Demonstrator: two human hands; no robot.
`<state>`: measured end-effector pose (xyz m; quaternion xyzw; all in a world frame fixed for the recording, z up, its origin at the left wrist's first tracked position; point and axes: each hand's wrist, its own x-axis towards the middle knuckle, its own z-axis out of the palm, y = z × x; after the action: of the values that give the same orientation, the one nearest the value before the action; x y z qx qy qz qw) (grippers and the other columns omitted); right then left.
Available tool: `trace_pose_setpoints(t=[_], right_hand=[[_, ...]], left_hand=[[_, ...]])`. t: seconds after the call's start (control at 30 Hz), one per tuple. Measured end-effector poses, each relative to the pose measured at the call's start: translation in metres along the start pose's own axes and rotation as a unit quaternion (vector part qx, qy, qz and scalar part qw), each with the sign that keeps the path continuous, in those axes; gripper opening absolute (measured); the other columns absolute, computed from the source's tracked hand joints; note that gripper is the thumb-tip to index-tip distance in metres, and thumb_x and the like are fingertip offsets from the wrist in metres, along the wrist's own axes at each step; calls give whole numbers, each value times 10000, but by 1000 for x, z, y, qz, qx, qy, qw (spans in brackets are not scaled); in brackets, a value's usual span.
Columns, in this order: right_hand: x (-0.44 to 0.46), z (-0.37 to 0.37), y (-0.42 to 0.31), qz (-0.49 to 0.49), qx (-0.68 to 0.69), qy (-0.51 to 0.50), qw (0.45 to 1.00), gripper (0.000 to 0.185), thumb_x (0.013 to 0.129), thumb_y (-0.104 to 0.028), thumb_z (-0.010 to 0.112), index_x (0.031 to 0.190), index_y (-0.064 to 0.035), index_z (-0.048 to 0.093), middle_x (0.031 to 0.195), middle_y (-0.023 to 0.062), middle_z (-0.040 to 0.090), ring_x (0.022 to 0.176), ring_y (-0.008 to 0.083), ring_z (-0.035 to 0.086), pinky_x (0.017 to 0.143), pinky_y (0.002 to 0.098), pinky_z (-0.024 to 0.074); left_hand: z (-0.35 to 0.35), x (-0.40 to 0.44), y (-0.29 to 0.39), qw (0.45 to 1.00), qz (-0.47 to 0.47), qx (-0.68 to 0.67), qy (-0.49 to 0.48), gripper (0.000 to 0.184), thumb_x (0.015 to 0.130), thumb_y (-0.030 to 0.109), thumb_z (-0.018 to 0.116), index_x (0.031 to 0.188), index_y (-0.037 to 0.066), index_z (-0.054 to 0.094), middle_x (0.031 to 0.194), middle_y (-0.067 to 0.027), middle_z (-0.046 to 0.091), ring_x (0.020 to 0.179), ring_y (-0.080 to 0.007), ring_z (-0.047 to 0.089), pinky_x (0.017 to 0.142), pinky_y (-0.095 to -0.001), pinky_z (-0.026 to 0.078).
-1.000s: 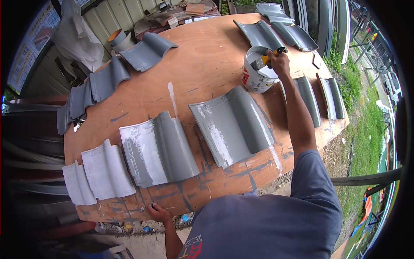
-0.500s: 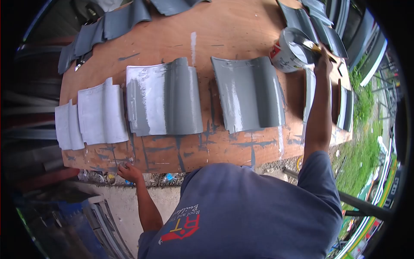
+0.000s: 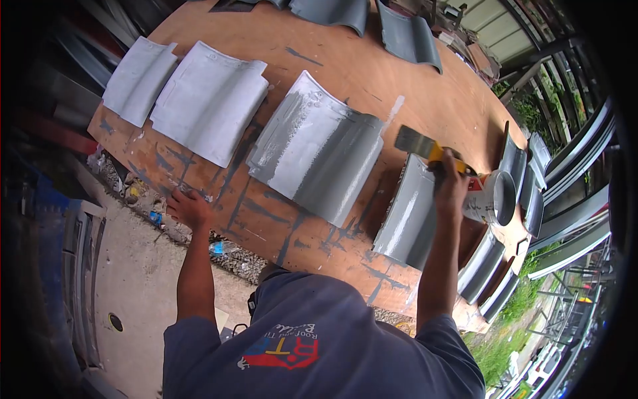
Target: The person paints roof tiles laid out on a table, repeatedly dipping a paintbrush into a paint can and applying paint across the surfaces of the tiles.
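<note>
In my right hand (image 3: 450, 185) is a paintbrush (image 3: 417, 143) with a yellow handle and grey, paint-loaded bristles. The bristles hang above the table just beyond a grey-coated roof tile (image 3: 411, 216). To the left of that lies a roof tile (image 3: 318, 149) with grey paint on its right part and a patchy white strip on its left. At the table's near edge rests my left hand (image 3: 191, 209), fingers apart and holding nothing. A paint bucket (image 3: 495, 199) stands to the right of my right hand, partly hidden.
Two whitish tiles (image 3: 207, 100) lie farther left on the wooden table (image 3: 359, 56). Grey tiles (image 3: 409, 40) line its far side, and several more grey tiles (image 3: 482, 266) lie at the right. Below the near edge are gravel and concrete (image 3: 143, 279).
My right hand has brought the brush from the bucket leftward over the table. My view has turned and shifted; my left hand stays at the near edge, its fingers now more spread.
</note>
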<state>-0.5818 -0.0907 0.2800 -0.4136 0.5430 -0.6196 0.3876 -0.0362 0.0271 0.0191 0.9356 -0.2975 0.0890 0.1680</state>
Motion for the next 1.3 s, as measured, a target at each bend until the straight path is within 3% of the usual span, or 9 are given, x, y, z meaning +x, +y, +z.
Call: trace_pose_setpoints(t=[0.13, 0.23, 0.47, 0.6, 0.7, 0.8, 1.07, 1.13, 1.3], right_hand=[[12, 112, 46, 27, -37, -90, 995, 309, 980, -226, 744, 1119, 45, 692, 924, 98, 710, 762, 180, 703, 720, 311, 583], [35, 180, 70, -56, -101, -90, 989, 304, 986, -208, 715, 1052, 89, 718, 871, 117, 732, 731, 160, 696, 697, 300, 567], [83, 238, 137, -152, -276, -162, 935, 234, 931, -196, 716, 981, 32, 732, 742, 134, 705, 689, 205, 699, 670, 345, 553], [96, 206, 134, -188, -395, -183, 880, 215, 900, -210, 684, 855, -2, 705, 757, 209, 715, 702, 355, 732, 680, 437, 562], [85, 220, 86, -179, -620, -152, 748, 206, 870, -202, 644, 827, -7, 695, 785, 275, 696, 776, 477, 706, 761, 530, 561], [88, 225, 82, -214, -670, -143, 696, 203, 857, -200, 633, 824, -11, 699, 792, 271, 707, 781, 469, 713, 762, 521, 567], [112, 248, 140, -112, -427, -134, 888, 289, 874, -246, 688, 860, 41, 716, 800, 219, 741, 746, 343, 751, 746, 421, 586], [111, 255, 137, -89, -200, -175, 960, 287, 904, -210, 725, 946, 73, 725, 880, 174, 756, 768, 274, 754, 713, 392, 596], [105, 247, 128, -29, -45, -153, 987, 271, 916, -183, 737, 969, 82, 722, 849, 120, 737, 763, 211, 737, 706, 333, 589]], left_hand=[[-1, 2, -2, 1000, -13, -21, -2, 448, 972, 295, 529, 1361, 74, 517, 1383, -169, 474, 1226, -405, 448, 1008, -557, 409], [4, 1, -7, 999, -14, -44, -6, 437, 975, 303, 533, 1343, 70, 530, 1382, -165, 467, 1214, -399, 440, 991, -559, 413], [7, 2, -11, 999, 1, -53, 9, 441, 967, 307, 559, 1334, 63, 545, 1343, -175, 484, 1194, -398, 450, 959, -548, 442], [6, 5, -10, 998, 13, -54, 28, 437, 968, 308, 564, 1335, 72, 546, 1352, -166, 488, 1205, -398, 450, 965, -556, 444], [10, 5, -11, 999, 5, -43, 3, 437, 969, 313, 564, 1338, 80, 548, 1367, -160, 486, 1216, -395, 448, 977, -562, 439], [4, 5, -7, 999, 13, -43, 24, 410, 975, 307, 566, 1300, 58, 555, 1299, -178, 506, 1156, -411, 475, 967, -555, 431], [11, 4, -13, 999, 3, -34, 6, 458, 963, 322, 560, 1350, 77, 545, 1400, -156, 471, 1247, -387, 441, 994, -562, 435], [11, 4, -12, 1000, 2, -31, 3, 463, 959, 322, 565, 1352, 78, 544, 1406, -157, 469, 1250, -386, 440, 994, -561, 435], [14, 3, -15, 999, 10, -30, 16, 461, 961, 326, 580, 1351, 83, 545, 1405, -158, 471, 1240, -387, 440, 980, -556, 443]])
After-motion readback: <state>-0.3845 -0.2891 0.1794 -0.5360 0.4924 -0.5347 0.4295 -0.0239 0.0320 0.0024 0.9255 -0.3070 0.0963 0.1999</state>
